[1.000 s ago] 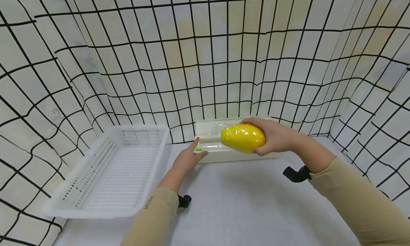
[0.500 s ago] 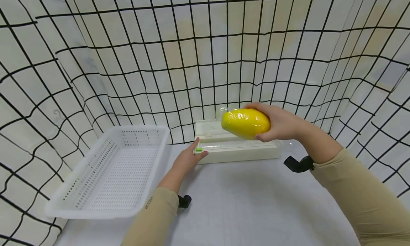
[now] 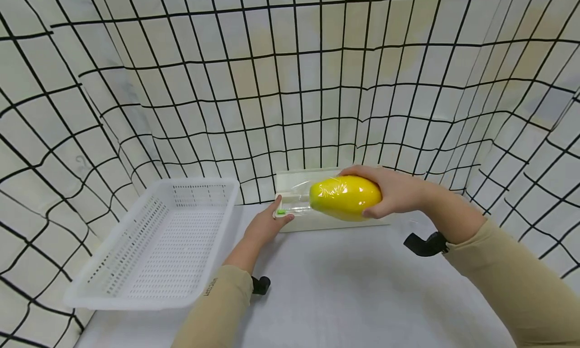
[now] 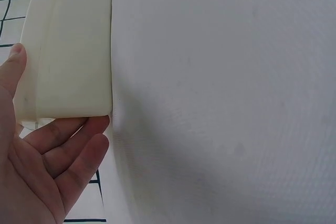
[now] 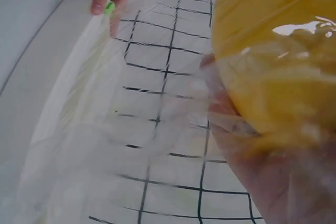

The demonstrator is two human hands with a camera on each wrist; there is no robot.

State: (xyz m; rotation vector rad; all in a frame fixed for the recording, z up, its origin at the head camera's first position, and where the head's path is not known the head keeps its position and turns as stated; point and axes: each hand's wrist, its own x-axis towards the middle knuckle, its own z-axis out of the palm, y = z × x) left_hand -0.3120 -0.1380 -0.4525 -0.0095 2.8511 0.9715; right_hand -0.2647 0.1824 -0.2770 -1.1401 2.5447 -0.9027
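My right hand (image 3: 399, 192) grips a large glossy yellow oval fruit, like a mango (image 3: 345, 197), wrapped in clear cling film. It holds the fruit sideways, close over a long cream cling film dispenser (image 3: 308, 225), hiding much of its middle. Loose film (image 5: 157, 108) spans between fruit and dispenser in the right wrist view. At the dispenser's left end, my left hand (image 3: 264, 227) holds the box, thumb and fingers around its corner. Beside that thumb is a small green slider (image 3: 281, 212) on the cutting rail. The left wrist view shows the dispenser's smooth side (image 4: 73, 45).
A white perforated plastic basket (image 3: 167, 252) stands on the left of the white-covered table (image 3: 353, 287). Behind the dispenser and along both sides rises a black wire grid (image 3: 321, 86) backed by pale sheeting. The dispenser's raised lid (image 3: 290, 178) stands against the back grid.
My right hand lifted the yellow fruit off the dispenser, then lowered it back over it, slightly right of where it was. The left hand has stayed on the dispenser's end.
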